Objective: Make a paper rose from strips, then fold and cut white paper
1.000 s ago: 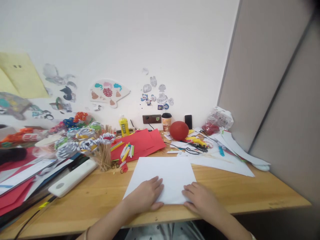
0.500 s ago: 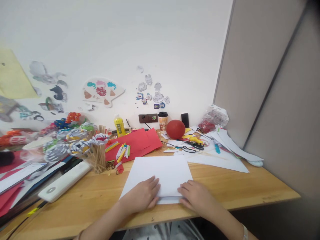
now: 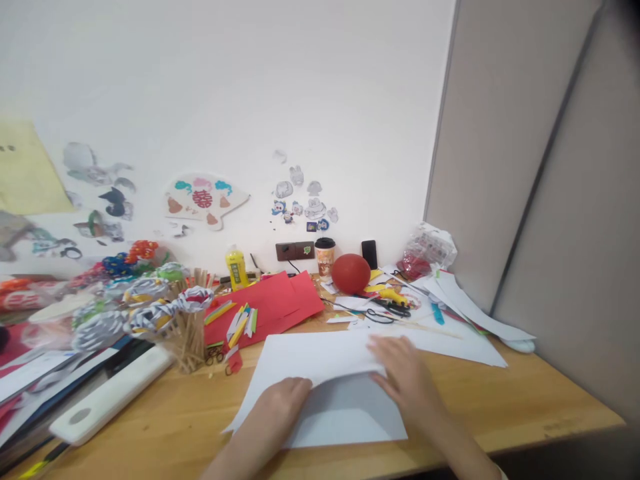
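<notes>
A white sheet of paper (image 3: 315,353) lies at the front of the wooden table. Its upper layer is curled up along the near edge, and the bluish-white layer beneath (image 3: 355,417) shows toward me. My left hand (image 3: 284,405) is closed on the near edge of the upper layer, left of the middle; its fingertips are partly hidden. At the right edge of the same layer is my right hand (image 3: 403,377), its fingers apart, slightly blurred and touching the paper.
Red paper (image 3: 270,300) with folded paper strips (image 3: 241,325) lies behind. A red balloon (image 3: 351,273), a paper cup (image 3: 325,259), scissors (image 3: 380,316) and white offcuts (image 3: 480,307) are farther back. Left are a white power strip (image 3: 113,393) and a bundle of sticks (image 3: 187,337).
The upper layer's near edge has risen and moved away from me, uncovering more of the lower layer. My right hand has moved forward, and my left has closed on the edge.
</notes>
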Demonstrator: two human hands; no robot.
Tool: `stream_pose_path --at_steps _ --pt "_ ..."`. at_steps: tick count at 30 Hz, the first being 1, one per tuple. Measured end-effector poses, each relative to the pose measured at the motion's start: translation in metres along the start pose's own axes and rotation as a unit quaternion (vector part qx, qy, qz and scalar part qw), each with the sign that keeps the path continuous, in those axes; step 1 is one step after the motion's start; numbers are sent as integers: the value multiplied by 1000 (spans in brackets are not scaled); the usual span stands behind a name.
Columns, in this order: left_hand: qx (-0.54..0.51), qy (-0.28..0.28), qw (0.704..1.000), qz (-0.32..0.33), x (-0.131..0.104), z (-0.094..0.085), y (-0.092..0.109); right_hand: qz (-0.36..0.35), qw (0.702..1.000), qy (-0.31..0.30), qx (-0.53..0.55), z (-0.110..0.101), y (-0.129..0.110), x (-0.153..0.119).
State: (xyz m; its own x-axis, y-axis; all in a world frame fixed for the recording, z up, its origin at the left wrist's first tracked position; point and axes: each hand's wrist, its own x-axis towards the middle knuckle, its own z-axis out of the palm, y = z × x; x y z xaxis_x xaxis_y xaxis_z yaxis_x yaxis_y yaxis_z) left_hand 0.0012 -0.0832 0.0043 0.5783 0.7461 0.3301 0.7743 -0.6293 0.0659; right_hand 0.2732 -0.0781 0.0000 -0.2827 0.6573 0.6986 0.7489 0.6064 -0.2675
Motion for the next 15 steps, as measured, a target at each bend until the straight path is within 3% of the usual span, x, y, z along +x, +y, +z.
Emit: stream_pose_path --at_steps 2,4,7,9,12,15 --pt "-56 102 992 -51 9 -12 -4 139 977 142 75 2 8 11" --pt "-115 190 969 -111 21 -30 -7 249 928 196 195 12 13 28" --pt "-166 293 929 -152 37 -58 -6 262 867 131 402 28 10 63" --pt "-189 342 904 -176 43 -65 -7 233 825 106 504 29 4 85" --pt "-210 383 874 -214 41 -54 -15 189 796 76 570 21 -5 97" --pt "-221 385 866 -229 35 -31 -25 189 777 31 600 23 -7 87"
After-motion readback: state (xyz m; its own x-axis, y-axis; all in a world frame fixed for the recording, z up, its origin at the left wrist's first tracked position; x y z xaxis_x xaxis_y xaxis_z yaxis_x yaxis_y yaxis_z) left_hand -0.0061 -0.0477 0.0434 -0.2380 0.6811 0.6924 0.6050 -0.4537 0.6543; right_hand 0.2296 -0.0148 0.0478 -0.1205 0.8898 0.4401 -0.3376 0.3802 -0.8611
